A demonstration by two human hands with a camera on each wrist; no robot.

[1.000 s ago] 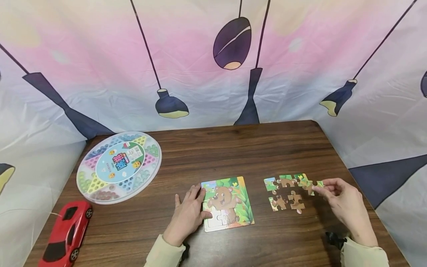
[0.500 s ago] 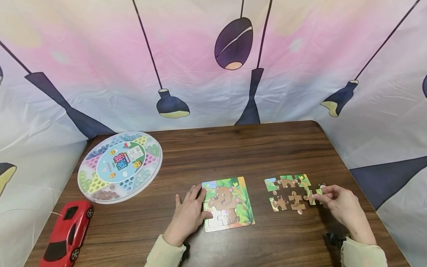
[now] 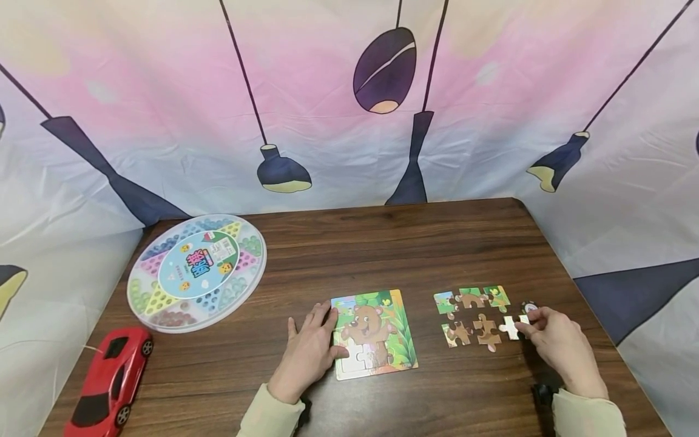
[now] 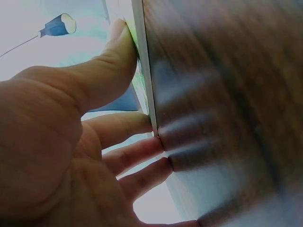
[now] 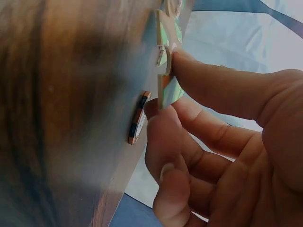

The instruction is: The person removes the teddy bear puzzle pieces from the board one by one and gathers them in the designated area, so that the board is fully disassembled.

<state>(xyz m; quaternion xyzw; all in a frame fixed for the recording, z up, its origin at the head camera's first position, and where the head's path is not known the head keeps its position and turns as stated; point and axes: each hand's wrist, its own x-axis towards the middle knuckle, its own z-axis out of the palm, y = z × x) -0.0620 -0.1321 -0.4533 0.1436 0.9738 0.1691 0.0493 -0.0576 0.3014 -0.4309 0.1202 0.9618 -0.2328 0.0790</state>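
Observation:
My left hand (image 3: 306, 358) rests at the left edge of a square bear jigsaw board (image 3: 401, 328), thumb on its lower left part. In the left wrist view, the thumb (image 4: 111, 61) lies over the board's thin edge (image 4: 146, 61) and the extended fingertips meet the tabletop. My right hand (image 3: 565, 349) pinches a jigsaw piece (image 3: 509, 328) between thumb and fingers; its face shines white with glare. Several loose pieces, including a brown piece (image 3: 485, 332), lie just left of it. In the right wrist view, the pinched piece (image 5: 169, 90) stands edge-on.
A small round chip (image 3: 528, 308) lies on the table beyond my right fingers, its dark and orange rim (image 5: 138, 120) showing in the right wrist view. A round marble game board (image 3: 252, 285) sits at back left. In front of it is a red toy car (image 3: 111, 376).
My right hand has drawn the held piece away from the upper right loose piece, nearer to me, and tilted it so it glares white. The chip has come into view. My left hand stays put.

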